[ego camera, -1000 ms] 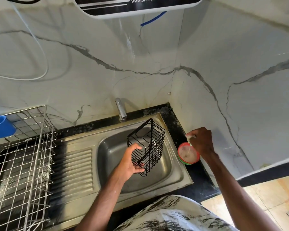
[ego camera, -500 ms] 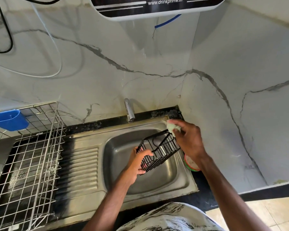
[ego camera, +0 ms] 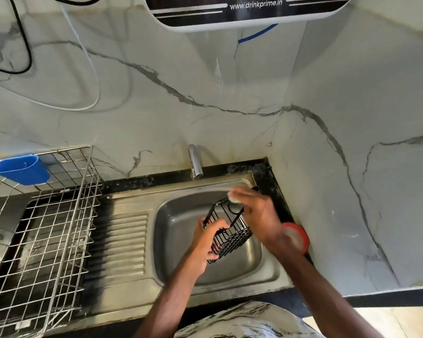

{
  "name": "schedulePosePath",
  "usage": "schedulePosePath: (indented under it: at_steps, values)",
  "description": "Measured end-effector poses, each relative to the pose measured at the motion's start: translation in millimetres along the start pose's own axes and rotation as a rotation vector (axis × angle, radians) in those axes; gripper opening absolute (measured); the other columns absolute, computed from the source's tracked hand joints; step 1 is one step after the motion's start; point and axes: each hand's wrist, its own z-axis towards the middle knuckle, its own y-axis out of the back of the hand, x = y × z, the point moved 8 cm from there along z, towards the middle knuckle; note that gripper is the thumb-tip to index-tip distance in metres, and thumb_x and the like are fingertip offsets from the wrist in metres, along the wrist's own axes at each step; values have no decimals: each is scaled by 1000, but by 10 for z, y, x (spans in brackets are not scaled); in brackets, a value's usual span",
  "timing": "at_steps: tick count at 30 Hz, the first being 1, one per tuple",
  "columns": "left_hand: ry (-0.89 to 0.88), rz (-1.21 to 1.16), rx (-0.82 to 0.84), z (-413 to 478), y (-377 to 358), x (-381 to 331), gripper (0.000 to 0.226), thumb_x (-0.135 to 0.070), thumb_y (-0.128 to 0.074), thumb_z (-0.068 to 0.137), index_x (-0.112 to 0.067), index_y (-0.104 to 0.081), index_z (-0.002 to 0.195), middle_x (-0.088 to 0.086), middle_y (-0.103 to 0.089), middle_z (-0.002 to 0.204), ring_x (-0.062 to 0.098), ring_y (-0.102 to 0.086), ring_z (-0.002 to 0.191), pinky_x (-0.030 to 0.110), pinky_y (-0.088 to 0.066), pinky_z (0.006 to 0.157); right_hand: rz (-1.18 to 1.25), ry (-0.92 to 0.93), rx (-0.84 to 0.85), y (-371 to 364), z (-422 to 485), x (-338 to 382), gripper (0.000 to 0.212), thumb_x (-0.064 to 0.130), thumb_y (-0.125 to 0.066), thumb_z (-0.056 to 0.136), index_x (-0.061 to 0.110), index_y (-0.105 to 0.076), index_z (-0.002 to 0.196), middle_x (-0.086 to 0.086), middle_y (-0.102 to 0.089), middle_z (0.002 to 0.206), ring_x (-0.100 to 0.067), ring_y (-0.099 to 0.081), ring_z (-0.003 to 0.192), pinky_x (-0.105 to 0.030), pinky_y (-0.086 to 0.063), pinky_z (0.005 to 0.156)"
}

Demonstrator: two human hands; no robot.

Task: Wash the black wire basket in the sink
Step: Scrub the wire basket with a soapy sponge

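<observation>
Marble-veined walls are meeting in a corner behind the steel sink (ego camera: 266, 276), and you are holding the black wire basket (ego camera: 232, 237) tilted above its basin. At three o'clock of the basin a red-rimmed tub (ego camera: 299, 236) is sitting on the dark counter, with something pale inside and your wrist half hiding it. At nine o'clock the wire dish rack (ego camera: 47, 228) is carrying a blue cup (ego camera: 20, 169) on its back edge; what the cup holds cannot be told. Your left hand (ego camera: 205, 250) is gripping the basket's near side, fingers curled round the wires. Your right hand (ego camera: 259, 215), blurred, is pinching a pale scrub pad (ego camera: 233, 197) against the basket's far rim at twelve o'clock.
</observation>
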Motion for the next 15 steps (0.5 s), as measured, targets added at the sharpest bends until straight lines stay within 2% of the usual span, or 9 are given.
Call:
schedulePosePath:
  at_steps: [2,4,6,8,10,11,13,15]
  values:
    - [5,-1,7,1,6,20,75,-57,-78,49,-37,-49,115,-5,-52,124,27,-56,114,50,-53,95,-29,-163,-62,135,29,-348,51,-26,-51,82,7,-75,113,-8,-71,123,-15,-69,112,-13,-50,98]
    - [8,-3,1,1,5,29,80,-58,-79,45,-36,-49,116,-2,-54,127,28,-57,115,49,-53,94,-56,-193,-90,175,36,-395,51,-26,-51,80,5,-76,111,-9,-72,120,-17,-70,110,-9,-46,99]
    - [6,4,-9,1,-7,13,81,-58,-79,50,-34,-47,120,-2,-54,122,28,-57,114,48,-53,93,-46,-89,-58,84,17,-128,50,-23,-48,82,7,-75,113,-8,-71,123,-16,-69,113,-17,-53,95]
    - [16,-13,-36,9,-11,4,71,-54,-79,65,-31,-44,123,-6,-51,113,29,-54,114,49,-53,93,1,71,-1,-58,-59,251,47,-19,-50,82,5,-75,113,-9,-71,123,-17,-67,116,-25,-55,97]
    - [50,-38,-55,-13,-6,10,61,-49,-78,75,-33,-42,122,-4,-47,111,32,-51,115,51,-53,96,23,173,54,-154,-126,452,47,-21,-56,79,4,-75,113,-9,-71,123,-19,-65,119,-27,-53,100]
    - [58,-38,-53,-25,0,11,63,-51,-79,72,-34,-42,120,-5,-46,111,32,-50,115,52,-54,97,23,184,66,-148,-115,419,50,-24,-55,77,5,-75,113,-9,-71,123,-19,-66,119,-26,-54,98]
    - [53,-25,-27,-46,-3,7,71,-55,-80,59,-34,-46,117,-9,-42,109,30,-50,110,54,-54,97,2,100,31,-62,-39,106,54,-29,-50,77,5,-75,112,-10,-71,123,-17,-69,113,-21,-57,89]
    - [52,-17,-11,-45,12,24,79,-54,-80,53,-34,-46,121,-11,-40,109,29,-50,110,55,-53,99,-6,-99,-38,100,45,-315,51,-30,-51,78,4,-75,109,-10,-71,121,-18,-71,109,-20,-56,90]
